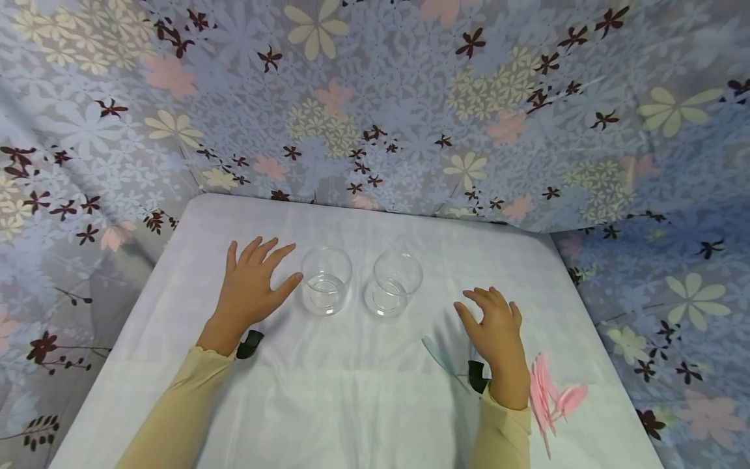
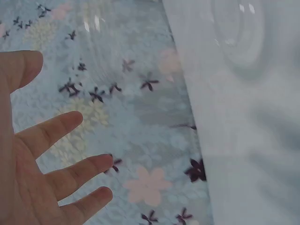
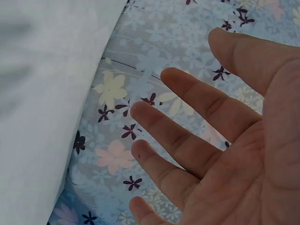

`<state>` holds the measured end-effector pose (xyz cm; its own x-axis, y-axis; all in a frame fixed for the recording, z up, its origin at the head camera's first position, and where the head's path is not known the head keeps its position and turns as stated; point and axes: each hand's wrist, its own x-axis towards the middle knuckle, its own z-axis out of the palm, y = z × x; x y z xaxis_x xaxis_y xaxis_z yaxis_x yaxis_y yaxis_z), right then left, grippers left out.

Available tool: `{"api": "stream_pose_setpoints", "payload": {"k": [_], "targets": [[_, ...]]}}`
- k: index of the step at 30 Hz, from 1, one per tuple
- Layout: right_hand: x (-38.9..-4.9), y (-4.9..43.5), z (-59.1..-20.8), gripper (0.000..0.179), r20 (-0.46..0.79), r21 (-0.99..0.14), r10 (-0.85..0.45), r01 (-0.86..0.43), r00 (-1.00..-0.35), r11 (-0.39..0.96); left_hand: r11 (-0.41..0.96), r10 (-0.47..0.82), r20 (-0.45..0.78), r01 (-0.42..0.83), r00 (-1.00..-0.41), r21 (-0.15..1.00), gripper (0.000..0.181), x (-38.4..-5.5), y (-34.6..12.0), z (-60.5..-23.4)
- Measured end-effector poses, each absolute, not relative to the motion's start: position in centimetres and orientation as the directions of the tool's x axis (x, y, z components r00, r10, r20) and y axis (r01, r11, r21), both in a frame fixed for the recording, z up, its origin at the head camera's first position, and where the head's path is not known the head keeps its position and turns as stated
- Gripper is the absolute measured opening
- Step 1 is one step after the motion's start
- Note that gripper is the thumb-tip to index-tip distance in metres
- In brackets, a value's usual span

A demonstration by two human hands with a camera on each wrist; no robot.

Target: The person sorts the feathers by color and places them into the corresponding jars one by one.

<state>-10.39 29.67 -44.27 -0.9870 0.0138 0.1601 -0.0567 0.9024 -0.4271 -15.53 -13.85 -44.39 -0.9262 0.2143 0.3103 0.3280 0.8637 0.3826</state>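
Two clear round glass vessels stand side by side on the white-covered table: the left glass point(image 1: 325, 290) and the right glass point(image 1: 389, 296). My left hand point(image 1: 249, 280) is beside the left glass with its fingers spread, the thumb tip close to the rim; whether they touch I cannot tell. In the left wrist view part of a clear glass point(image 2: 239, 40) shows near the top. My right hand point(image 1: 495, 332) hovers over the table's right side, fingers spread and holding nothing. Near it lie a pale blue feather-like piece point(image 1: 439, 355) and several pink feather-like pieces point(image 1: 545, 391).
A white cloth point(image 1: 351, 397) covers the table. Behind it and at both sides hangs a blue-grey floral fabric point(image 1: 381, 98). Small black devices, one point(image 1: 249, 344) at the left wrist and one point(image 1: 477, 376) at the right, sit under the arms.
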Motion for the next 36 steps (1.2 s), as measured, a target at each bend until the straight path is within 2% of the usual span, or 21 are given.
{"api": "stream_pose_setpoints", "payload": {"k": [4, 9, 18, 29, 36], "targets": [[-9.9, 30.0, -44.5, 0.038, 0.157, -0.434, 0.01, -0.06, -0.987, 0.899, 0.845, 0.27, 0.335, 0.389, -0.903, 0.366, 0.061, -15.9, -12.0, -43.1], [-8.9, 30.4, -44.8, 0.037, 0.14, -0.443, 0.028, -0.037, -0.99, 0.896, 0.813, 0.401, 0.359, 0.508, -0.843, 0.285, 0.065, -16.9, -7.7, -41.2], [-7.3, 31.9, -45.7, 0.027, 0.139, -0.448, 0.015, -0.05, -0.99, 0.892, 0.763, 0.587, 0.206, 0.62, -0.783, 0.183, 0.079, -17.8, 0.3, -40.7], [-4.7, 33.7, -47.4, 0.017, -0.05, -0.494, 0.124, 0.133, -0.991, 0.859, 0.787, 0.583, 0.102, 0.592, -0.806, 0.175, 0.085, -18.6, 2.8, -42.4], [-3.4, 34.5, -48.3, 0.013, -0.064, -0.487, 0.135, 0.149, -0.989, 0.861, 0.775, 0.599, 0.109, 0.609, -0.793, 0.17, 0.104, -19.0, 3.9, -43.0]]}}
